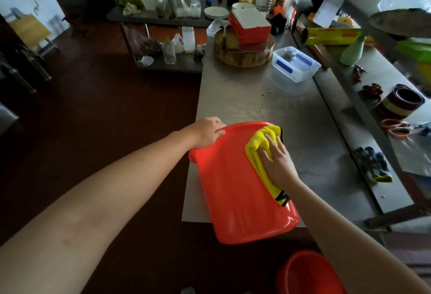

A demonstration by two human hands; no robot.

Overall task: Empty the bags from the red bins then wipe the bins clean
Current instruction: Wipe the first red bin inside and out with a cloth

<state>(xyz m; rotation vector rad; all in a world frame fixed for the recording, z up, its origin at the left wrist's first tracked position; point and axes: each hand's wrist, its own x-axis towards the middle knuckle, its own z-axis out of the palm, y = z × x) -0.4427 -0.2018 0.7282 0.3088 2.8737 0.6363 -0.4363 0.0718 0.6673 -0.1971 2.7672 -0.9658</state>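
Red bin [228, 188] lies on its side on the steel table [256, 97], its long axis running from the open rim, far from the person, back to the base, which hangs over the table's near edge. Left hand [207, 132] has its fingers curled over the rim at the far left corner and holds the bin steady. Right hand [276, 163] lies flat, fingers straight and spread, pressing a folded yellow cloth [256, 146] against the upturned side wall just short of the rim, on the right.

From that flat hand most of the bare wall lies nearer the body and off to the left, so the likely stroke is a pull along the long axis toward the base, with the rim hand bracing against it. The right hand is the nearer one to that surface. A second red bin [300, 275] stands on the floor below and nearer the person than the right forearm, apart from the first; whether it has been wiped cannot be told
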